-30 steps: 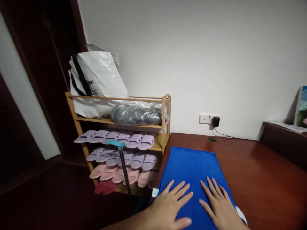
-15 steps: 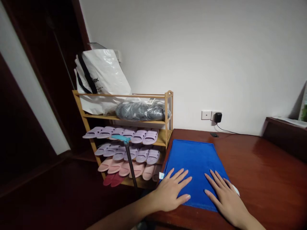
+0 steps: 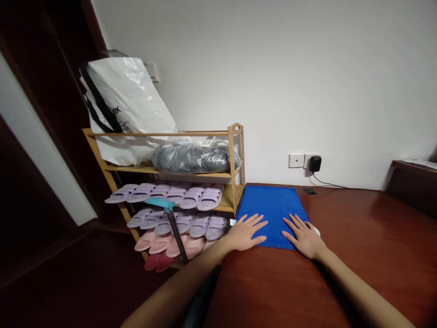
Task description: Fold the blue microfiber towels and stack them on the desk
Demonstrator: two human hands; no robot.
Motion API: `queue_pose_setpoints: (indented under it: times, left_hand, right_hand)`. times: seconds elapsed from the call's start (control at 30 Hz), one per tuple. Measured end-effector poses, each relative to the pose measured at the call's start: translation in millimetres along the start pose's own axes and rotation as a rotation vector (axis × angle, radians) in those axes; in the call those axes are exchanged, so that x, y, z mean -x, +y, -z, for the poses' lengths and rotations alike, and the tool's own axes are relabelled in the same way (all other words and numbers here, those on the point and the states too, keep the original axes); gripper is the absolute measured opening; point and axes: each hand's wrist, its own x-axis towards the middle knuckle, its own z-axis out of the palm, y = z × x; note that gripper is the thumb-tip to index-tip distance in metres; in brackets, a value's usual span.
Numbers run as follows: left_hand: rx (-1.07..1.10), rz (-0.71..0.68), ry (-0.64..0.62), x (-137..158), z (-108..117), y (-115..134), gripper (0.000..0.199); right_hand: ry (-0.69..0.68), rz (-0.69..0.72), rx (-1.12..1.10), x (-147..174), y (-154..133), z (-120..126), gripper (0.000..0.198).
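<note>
A flat blue cloth (image 3: 271, 202), folded into a rectangle, lies on the reddish-brown wooden table (image 3: 273, 287) near the wall. My left hand (image 3: 244, 232) rests on its near left corner, fingers spread. On the near right corner lies my right hand (image 3: 303, 234), fingers also spread and palm down. A white tag (image 3: 233, 222) sticks out from the cloth's left edge. Beside my right hand shows the edge of a small white object (image 3: 317, 232), mostly hidden, so I cannot tell what it is.
Left of the table stands a wooden shoe rack (image 3: 235, 155) with lilac slippers (image 3: 210, 197), pink slippers (image 3: 164, 243), a plastic-wrapped grey bundle (image 3: 191, 157) and a white bag (image 3: 131, 91). A blue-topped handle (image 3: 160, 203) rises before it. A black plug adapter (image 3: 315, 164) sits in the wall socket.
Both hands have moved forward with the blue cloth, which now lies nearer the wall. More bare table shows on my side. The view has also shifted slightly.
</note>
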Motion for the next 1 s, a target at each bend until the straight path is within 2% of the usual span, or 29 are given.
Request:
queue_pose_setpoints:
  times: [0.23,0.5,0.63,0.77,0.87,0.97,1.0]
  left_hand:
    - [-0.001,-0.002,0.021,-26.1,-5.1,-25.9,0.057]
    - [0.004,-0.012,0.026,-34.9,-5.7,-33.4,0.056]
    - [-0.004,-0.011,0.045,-33.0,-6.7,-32.3,0.057]
    - [-0.002,-0.014,0.042,-31.6,-7.2,-32.9,0.058]
    - [-0.002,-0.026,0.046,-31.9,-8.3,-34.4,0.058]
    - [-0.004,-0.031,0.056,-32.6,-10.2,-35.7,0.057]
    - [-0.003,-0.029,0.062,-32.7,-10.8,-36.1,0.058]
  right_hand:
    - [0.023,-0.011,0.027,-37.3,11.4,-10.1,0.074]
    - [0.056,-0.023,0.044,-43.8,15.0,-12.6,0.07]
    - [0.095,-0.082,0.068,-35.6,4.4,-8.8,0.061]
    - [0.127,-0.185,0.092,9.5,-11.6,-8.3,0.059]
    - [0.102,-0.15,0.046,72.5,-7.2,-15.0,0.061]
    - [0.085,-0.091,-0.034,146.3,13.3,-28.5,0.058]
    - [0.123,-0.086,-0.051,170.6,20.4,-33.3,0.058]
